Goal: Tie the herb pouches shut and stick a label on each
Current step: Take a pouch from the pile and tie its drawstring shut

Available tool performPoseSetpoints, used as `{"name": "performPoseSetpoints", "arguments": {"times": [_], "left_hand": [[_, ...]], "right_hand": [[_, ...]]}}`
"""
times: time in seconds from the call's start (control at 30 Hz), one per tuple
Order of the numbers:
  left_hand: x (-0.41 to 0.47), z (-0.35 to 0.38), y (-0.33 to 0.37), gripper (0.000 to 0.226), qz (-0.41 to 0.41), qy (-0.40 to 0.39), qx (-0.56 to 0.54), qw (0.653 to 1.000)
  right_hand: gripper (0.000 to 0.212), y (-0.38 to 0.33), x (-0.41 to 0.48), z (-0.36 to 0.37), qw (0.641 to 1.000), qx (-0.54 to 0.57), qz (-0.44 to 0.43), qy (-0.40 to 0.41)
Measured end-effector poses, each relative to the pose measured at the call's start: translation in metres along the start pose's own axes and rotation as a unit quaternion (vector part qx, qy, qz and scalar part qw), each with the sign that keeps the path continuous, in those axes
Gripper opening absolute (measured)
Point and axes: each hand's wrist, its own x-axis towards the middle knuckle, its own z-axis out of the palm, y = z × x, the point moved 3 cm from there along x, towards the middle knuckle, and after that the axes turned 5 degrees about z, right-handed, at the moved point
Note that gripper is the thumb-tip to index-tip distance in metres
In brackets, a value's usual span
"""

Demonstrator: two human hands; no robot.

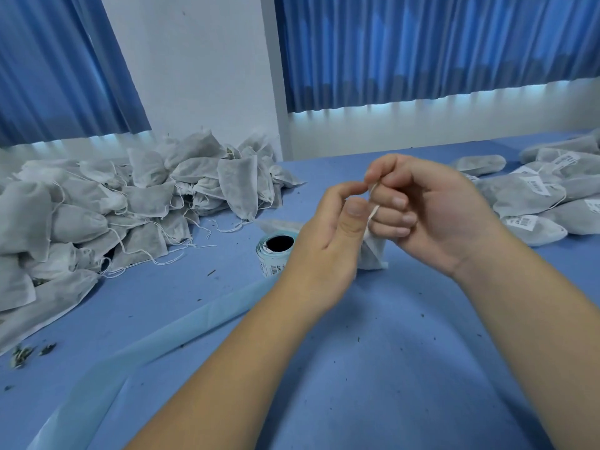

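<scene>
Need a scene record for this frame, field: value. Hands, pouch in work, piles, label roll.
left hand: grips pouch at its neck
right hand: pinches drawstring, looped round a finger
pouch label: none visible
unlabelled pile: left on table, strings loose
labelled pile: right on table
label roll: standing beside left hand, backing strip trailing toward camera
stage: tying

Near pouch and the left pile look like thin matt white non-woven cloth, slightly see-through; drawstring is plain white cord. Table cover is matt blue felt-ish fabric; label roll is paper on smooth pale-blue backing.
</scene>
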Motion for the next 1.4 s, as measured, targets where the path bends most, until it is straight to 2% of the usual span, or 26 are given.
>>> {"name": "performPoseSetpoints", "arguments": {"times": [0.07,0.17,0.27,0.33,0.43,0.5,0.63,0.77,0.87,0.97,1.07,1.13,1.27,1.4], "left_hand": [[0.0,0.002,0.0,0.093,0.007,0.001,-0.001,1.0],[-0.001,-0.001,0.002,0.062,0.005,0.017,0.017,1.0],[-0.001,-0.002,0.005,0.05,-0.026,0.019,-0.018,0.999],[0.001,-0.007,0.008,0.04,-0.045,0.019,-0.004,0.999],[0.005,-0.016,0.007,0.033,-0.082,-0.011,0.032,0.996],[0.006,-0.022,0.004,0.033,-0.118,-0.035,0.008,0.992],[0.006,-0.031,0.001,0.029,-0.164,-0.073,-0.107,0.978],[0.009,-0.036,0.004,0.024,-0.132,-0.016,-0.216,0.967],[0.009,-0.038,0.006,0.026,-0.122,0.055,-0.193,0.972],[0.009,-0.042,0.009,0.024,-0.109,0.091,-0.045,0.989],[0.008,-0.041,0.01,0.042,-0.092,0.03,0.117,0.988],[0.007,-0.04,0.009,0.044,-0.103,-0.026,0.131,0.986],[0.003,-0.045,0.005,0.027,-0.194,-0.14,0.024,0.971],[0.003,-0.048,-0.001,0.022,-0.258,-0.121,-0.114,0.952]], "right_hand": [[0.036,-0.002,-0.002,0.0,0.999,-0.025,0.014,-0.015],[0.038,-0.008,-0.004,-0.004,0.998,-0.057,0.002,-0.02],[0.033,-0.013,-0.005,-0.009,0.99,-0.138,-0.028,-0.012],[0.029,-0.015,-0.007,-0.011,0.968,-0.247,-0.045,0.003],[0.022,-0.014,-0.01,-0.013,0.901,-0.426,-0.071,0.043],[0.014,-0.013,-0.01,-0.012,0.871,-0.479,-0.083,0.065],[0.015,-0.011,-0.008,-0.011,0.869,-0.467,-0.126,0.105],[0.018,-0.002,-0.004,-0.002,0.872,-0.45,-0.155,0.114],[0.018,0.006,-0.005,0.005,0.849,-0.491,-0.164,0.101],[0.015,0.009,-0.007,0.01,0.826,-0.535,-0.161,0.075],[0.015,0.004,-0.008,0.009,0.827,-0.527,-0.173,0.09],[0.016,0.0,-0.009,0.007,0.823,-0.529,-0.18,0.101],[0.014,0.002,-0.009,0.007,0.822,-0.53,-0.181,0.103],[0.011,0.011,-0.005,0.007,0.825,-0.535,-0.158,0.09]]}}
